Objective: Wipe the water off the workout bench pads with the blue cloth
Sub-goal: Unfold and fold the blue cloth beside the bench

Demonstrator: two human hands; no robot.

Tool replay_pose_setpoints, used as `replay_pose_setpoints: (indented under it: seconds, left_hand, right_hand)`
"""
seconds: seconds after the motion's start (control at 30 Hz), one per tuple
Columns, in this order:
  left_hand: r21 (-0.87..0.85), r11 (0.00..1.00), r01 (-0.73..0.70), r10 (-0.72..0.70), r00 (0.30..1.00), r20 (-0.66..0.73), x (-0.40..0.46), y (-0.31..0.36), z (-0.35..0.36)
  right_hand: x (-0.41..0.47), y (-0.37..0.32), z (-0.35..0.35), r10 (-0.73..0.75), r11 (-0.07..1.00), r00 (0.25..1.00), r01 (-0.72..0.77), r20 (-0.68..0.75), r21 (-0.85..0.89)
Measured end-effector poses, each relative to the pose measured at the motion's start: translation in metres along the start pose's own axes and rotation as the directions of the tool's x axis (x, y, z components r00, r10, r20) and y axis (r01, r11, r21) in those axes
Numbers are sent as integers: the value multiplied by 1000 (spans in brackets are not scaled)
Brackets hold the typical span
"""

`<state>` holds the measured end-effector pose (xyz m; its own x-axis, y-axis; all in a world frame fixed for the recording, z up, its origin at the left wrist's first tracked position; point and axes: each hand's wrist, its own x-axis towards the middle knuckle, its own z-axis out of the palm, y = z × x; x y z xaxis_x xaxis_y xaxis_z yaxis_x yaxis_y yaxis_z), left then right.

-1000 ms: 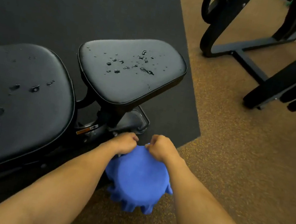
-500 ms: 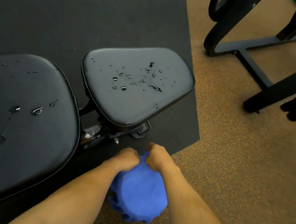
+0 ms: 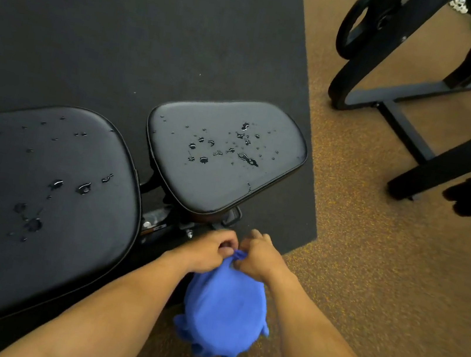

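Observation:
A blue cloth hangs bunched below my two hands, just in front of the bench. My left hand and my right hand both pinch its top edge, knuckles nearly touching. The small black seat pad lies just beyond my hands, with water drops scattered over its far half. The larger back pad fills the left, also dotted with water drops.
The bench stands on a black rubber mat whose corner ends near my hands. Speckled brown floor lies to the right. Black machine frames and a weight plate stand at the upper right.
My hands have drawn closer together and gathered the cloth's top edge into a tighter bunch. The view has pulled back and tilted, so the pads sit lower in the frame.

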<state>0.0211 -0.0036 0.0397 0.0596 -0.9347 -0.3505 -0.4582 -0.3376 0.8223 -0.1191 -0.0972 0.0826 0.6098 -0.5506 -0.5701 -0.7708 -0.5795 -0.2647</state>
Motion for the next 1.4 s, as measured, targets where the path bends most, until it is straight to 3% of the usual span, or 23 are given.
replay_pose_setpoints:
  seconds: [0.23, 0.4, 0.57, 0.8, 1.07, 1.27, 1.4]
  left_hand:
    - [308, 949, 75, -66, 997, -41, -33, 21, -22]
    - [311, 918, 246, -177, 957, -231, -76, 30, -16]
    - [305, 891, 337, -254, 925, -282, -110, 42, 5]
    - [374, 839, 395, -247, 889, -386, -141, 36, 12]
    - [429, 778, 460, -329, 878, -347, -179, 50, -14]
    - [291, 829, 477, -345, 846, -406, -197, 68, -38]
    - [5, 910, 414, -372, 821, -433, -201, 77, -49]
  right_hand:
    - [-16, -2, -39, -141, 988, 987, 145, 79, -56]
    - [-28, 6, -39, -258, 947, 962, 271, 90, -174]
    - [-47, 31, -22, -250, 903, 967, 252, 52, -347]
    - [-62, 43, -25, -302, 919, 953, 289, -8, -268]
    - [-91, 41, -51, -277, 954, 957, 264, -84, -139]
    - [-102, 30, -85, -297, 951, 948, 284, -112, -121]
    - [-105, 26, -104, -285, 957, 941, 291, -180, 7]
